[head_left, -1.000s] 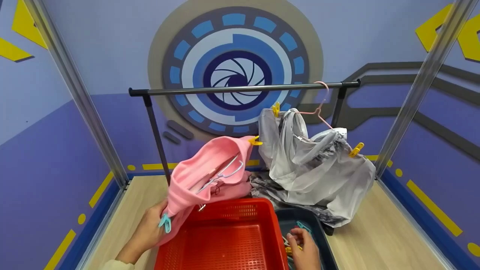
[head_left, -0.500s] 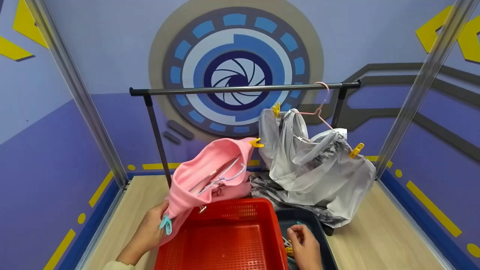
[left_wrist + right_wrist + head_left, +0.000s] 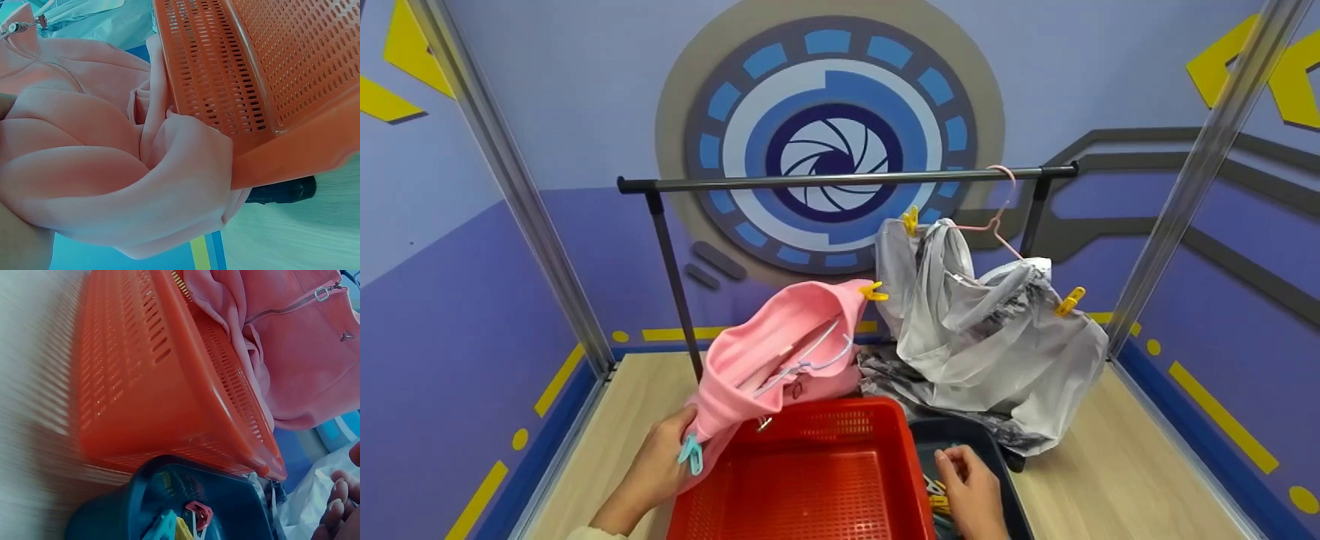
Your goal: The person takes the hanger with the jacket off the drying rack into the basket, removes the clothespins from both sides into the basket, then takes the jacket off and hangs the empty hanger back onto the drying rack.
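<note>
My left hand (image 3: 658,454) grips the lower left corner of a pink garment (image 3: 742,367), beside a teal clothespin (image 3: 691,453) fixed there. A yellow clothespin (image 3: 873,291) sits at the garment's far corner, and a pale hanger (image 3: 817,365) lies inside its opening. The right wrist view shows a metal zipper (image 3: 281,310) on the cloth. My right hand (image 3: 975,487) is over a dark bin (image 3: 1011,480) of loose clothespins (image 3: 937,499), fingers loosely bent. In the right wrist view its thumb and fingers stand apart, nothing visible between them.
A red perforated basket (image 3: 810,450) stands left of the dark bin, partly under the pink garment. A clothes rail (image 3: 825,180) crosses behind. From it a pink hanger (image 3: 997,225) carries a grey sheer garment (image 3: 990,352) with yellow clothespins, beside the bin.
The pink garment's far corner has sunk slightly. My right hand has shifted slightly over the bin; teal and red clothespins seen by its fingertips earlier are now mostly out of sight in the head view.
</note>
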{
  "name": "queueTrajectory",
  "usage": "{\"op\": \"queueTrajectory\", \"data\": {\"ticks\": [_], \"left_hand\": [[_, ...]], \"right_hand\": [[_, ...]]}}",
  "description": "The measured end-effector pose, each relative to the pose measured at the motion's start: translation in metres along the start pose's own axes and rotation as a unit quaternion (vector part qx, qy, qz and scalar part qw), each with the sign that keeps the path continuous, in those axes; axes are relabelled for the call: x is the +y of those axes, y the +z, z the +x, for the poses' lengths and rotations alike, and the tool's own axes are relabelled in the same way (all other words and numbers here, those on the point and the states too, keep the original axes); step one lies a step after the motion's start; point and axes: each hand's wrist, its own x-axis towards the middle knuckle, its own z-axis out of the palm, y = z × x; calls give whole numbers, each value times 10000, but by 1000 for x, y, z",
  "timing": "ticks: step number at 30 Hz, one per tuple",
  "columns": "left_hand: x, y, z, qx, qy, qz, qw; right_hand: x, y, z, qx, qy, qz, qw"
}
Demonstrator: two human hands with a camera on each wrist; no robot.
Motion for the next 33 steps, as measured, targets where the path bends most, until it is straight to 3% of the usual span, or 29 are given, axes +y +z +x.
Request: {"op": "queueTrajectory", "data": {"ticks": [9,16,27,33], "left_hand": [[-1,2,-3,44,46,65,10000],[-2,5,-4,219,292,133,9992],[2,3,-6,-122,-95,247,9996],[-1,5,-7,88,276,397,9988]], "right_hand": [[-4,-3,3,-22,1,82,10000],[-9,-7,5,-36,16,172,9998],[-14,-10,11,-132,220,389,9989],[-17,-13,15,-65,184,697,9974]]}}
